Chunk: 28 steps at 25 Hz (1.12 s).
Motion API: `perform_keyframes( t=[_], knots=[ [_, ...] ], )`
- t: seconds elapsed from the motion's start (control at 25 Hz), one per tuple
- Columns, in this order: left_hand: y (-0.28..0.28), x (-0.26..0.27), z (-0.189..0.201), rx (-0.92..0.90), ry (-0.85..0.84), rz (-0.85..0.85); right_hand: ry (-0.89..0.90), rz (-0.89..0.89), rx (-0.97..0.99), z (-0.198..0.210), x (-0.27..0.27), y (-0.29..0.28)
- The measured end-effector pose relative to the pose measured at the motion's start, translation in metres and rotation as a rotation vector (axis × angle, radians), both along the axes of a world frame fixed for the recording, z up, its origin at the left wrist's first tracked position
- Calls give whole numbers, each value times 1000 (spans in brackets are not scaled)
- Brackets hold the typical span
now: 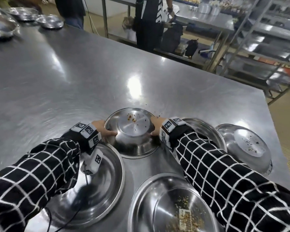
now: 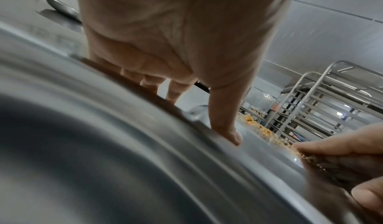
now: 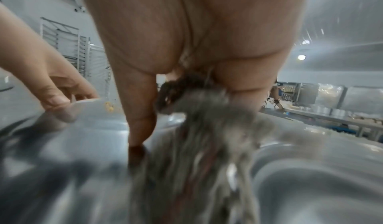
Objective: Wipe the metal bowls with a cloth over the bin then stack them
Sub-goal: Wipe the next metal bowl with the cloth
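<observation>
An upturned metal bowl [image 1: 132,131] with a few food crumbs on its base sits on the steel table [image 1: 57,81]. My left hand [image 1: 105,130] grips its left rim, thumb on the wall [image 2: 234,137]. At the bowl's right side, my right hand [image 1: 155,127] holds it and also clutches a grey cloth [image 3: 207,129] that hangs from the palm. The right thumb [image 3: 140,112] presses on the bowl [image 3: 93,121]. The cloth barely shows in the head view.
Upright bowls lie near me: one under my left wrist [image 1: 99,190], one with food scraps [image 1: 157,206], one behind my right arm [image 1: 204,129]. Another upturned bowl [image 1: 248,146] lies far right. More bowls [image 1: 23,15] stand far left. People stand beyond the table.
</observation>
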<state>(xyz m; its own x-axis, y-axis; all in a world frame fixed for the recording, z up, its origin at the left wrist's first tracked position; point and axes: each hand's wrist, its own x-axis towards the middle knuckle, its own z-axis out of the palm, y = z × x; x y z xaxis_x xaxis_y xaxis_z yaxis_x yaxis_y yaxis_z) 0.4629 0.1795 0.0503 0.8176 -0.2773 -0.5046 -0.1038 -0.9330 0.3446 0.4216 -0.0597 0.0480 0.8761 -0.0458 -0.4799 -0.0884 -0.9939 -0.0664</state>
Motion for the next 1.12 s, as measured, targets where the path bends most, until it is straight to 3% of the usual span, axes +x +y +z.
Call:
perform_keyframes(
  t=[0.2, 0.48, 0.68, 0.88, 0.96, 1.12],
  knots=[
    [18, 38, -20, -131, -37, 160, -144, -401, 315, 0, 22, 8],
    [6, 52, -38, -289, 45, 323, -291, -590, 489, -51, 35, 8],
    [4, 57, -39, -364, 73, 386, -252, -759, 473, -62, 35, 9],
    [3, 56, -39, -845, 408, 601, -328, -772, 569, -59, 31, 1],
    [0, 53, -34, -1022, 410, 661, -319, -798, 615, -55, 30, 2],
    [-1, 48, -15, -1181, 233, 737, -350, -836, 717, -35, 30, 12]
  ],
)
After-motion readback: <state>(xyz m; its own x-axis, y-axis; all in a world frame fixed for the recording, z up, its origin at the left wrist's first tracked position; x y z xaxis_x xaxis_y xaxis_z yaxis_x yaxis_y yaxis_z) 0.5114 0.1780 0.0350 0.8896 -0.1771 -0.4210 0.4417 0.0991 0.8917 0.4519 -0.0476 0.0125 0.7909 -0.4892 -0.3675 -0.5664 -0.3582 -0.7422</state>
